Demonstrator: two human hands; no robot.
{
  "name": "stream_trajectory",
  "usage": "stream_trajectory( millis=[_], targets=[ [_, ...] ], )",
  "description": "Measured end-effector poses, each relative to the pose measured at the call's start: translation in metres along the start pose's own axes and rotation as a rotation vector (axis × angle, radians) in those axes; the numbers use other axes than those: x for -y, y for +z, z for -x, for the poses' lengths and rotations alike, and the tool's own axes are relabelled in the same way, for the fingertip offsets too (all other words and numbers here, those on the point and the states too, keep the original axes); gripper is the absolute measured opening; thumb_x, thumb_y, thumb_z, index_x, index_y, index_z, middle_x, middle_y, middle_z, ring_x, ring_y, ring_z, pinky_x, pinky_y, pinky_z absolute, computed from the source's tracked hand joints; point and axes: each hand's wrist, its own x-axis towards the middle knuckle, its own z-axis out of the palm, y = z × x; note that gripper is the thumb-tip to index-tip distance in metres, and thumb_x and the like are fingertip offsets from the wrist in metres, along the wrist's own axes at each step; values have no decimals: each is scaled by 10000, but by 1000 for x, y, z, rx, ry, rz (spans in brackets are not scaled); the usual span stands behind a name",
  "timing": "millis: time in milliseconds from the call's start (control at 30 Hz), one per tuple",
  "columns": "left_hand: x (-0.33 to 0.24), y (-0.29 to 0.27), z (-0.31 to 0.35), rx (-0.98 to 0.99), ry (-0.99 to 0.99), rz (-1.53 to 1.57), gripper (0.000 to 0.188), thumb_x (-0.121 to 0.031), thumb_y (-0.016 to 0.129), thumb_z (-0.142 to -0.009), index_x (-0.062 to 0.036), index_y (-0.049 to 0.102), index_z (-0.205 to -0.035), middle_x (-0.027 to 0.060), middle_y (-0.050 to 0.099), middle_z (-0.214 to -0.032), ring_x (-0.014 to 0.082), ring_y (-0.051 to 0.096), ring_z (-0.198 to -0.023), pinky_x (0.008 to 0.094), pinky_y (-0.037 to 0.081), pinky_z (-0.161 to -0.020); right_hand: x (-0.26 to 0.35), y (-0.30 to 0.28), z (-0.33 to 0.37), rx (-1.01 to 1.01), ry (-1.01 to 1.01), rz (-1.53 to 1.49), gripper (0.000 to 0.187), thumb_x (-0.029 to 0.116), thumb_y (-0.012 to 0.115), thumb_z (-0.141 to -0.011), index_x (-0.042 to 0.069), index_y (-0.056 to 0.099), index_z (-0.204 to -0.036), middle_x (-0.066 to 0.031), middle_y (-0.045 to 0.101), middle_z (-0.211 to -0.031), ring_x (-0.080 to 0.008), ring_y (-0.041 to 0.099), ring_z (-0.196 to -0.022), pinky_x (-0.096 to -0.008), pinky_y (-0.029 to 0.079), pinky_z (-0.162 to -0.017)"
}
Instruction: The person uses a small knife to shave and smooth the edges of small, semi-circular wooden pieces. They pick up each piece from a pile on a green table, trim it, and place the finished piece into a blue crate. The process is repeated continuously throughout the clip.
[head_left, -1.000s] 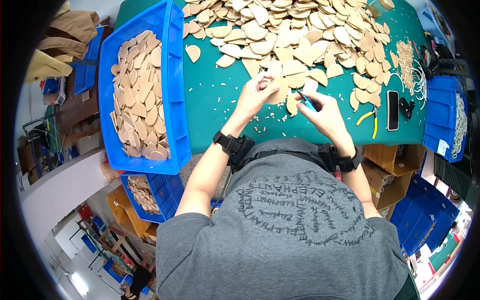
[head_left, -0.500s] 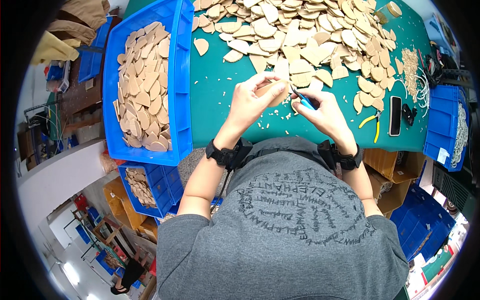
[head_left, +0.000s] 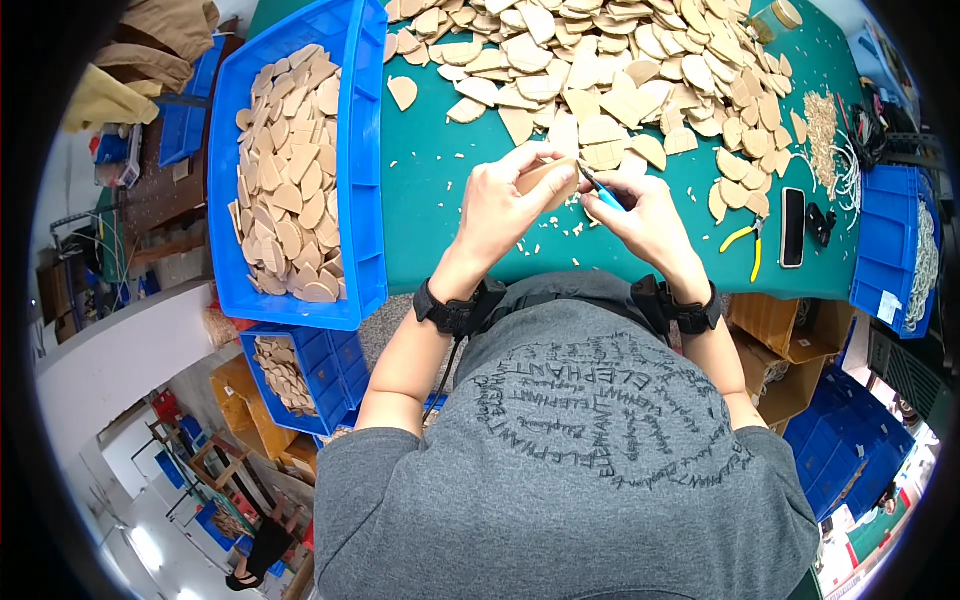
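Observation:
Over the green table [head_left: 440,190], my left hand [head_left: 505,200] is closed on a tan rounded flat piece [head_left: 562,187], with the thumb lying across its face. A pair of pliers [head_left: 606,195] with blue handles is gripped in my right hand [head_left: 645,212]. Their dark jaws meet the piece's right edge; whether they bite into it is too small to tell. Small pale scraps [head_left: 535,243] lie scattered beneath both hands. Just beyond my hands, a big heap of similar tan pieces [head_left: 600,105] covers the far part of the table.
At the left stands a large blue bin [head_left: 362,180] filled with tan pieces. To the right lie yellow-handled pliers [head_left: 755,245], a phone [head_left: 792,228], a small black object [head_left: 820,228] and a pile of shavings [head_left: 822,130]. A lidded jar [head_left: 778,20] stands at the far right.
The blue-handled pliers have turned slightly, and their handles look closer together. My left hand keeps its hold on the tan piece with hardly any movement.

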Motion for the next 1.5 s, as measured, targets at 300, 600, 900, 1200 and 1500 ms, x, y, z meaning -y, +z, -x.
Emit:
stream_trajectory(
  millis=[300, 600, 900, 1200, 1500],
  targets=[
    [0, 0, 0, -12, 30, -58, 240, -242, 695, -847, -43, 673, -979, 55, 698, -840, 113, 663, -749, 249, 522, -625, 3, 0, -2, 61, 69, -82, 221, 169, 669, -844, 4, 676, -990, -24, 642, -800, -68, 571, -720, -223, 466, -677],
    [1, 0, 0, -6, 32, -76, 246, -261, 692, -850, -51, 675, -978, 56, 697, -823, 109, 662, -738, 246, 516, -602, 4, -1, -2, 70, 102, -82, 213, 166, 681, -844, 7, 688, -985, -11, 618, -787, -57, 524, -709, -218, 428, -648],
    [2, 0, -1, 25, -26, -11, 249, -256, 690, -855, -49, 669, -992, 45, 696, -857, 89, 646, -791, 232, 507, -636, 0, 0, -1, 36, 80, -66, 192, 151, 683, -838, 3, 686, -960, 10, 588, -730, -53, 502, -684, -212, 404, -621],
    [5, -13, 1, 44, -259, 337, 159, -209, 707, -846, -62, 649, -863, -35, 576, -677, 23, 515, -583, 184, 378, -484, -3, -12, -4, -69, 150, -154, 172, 160, 687, -822, 14, 691, -914, 23, 607, -742, -31, 528, -649, -196, 419, -579],
    [59, -174, 27, -1039, -224, -154, 385, -341, 514, -960, -6, 680, -869, 11, 565, -660, 118, 535, -616, 258, 431, -590, -38, -23, 0, -132, 161, -160, 133, 157, 646, -864, 41, 677, -922, 63, 489, -572, -11, 394, -475, -191, 291, -437]
  ],
)
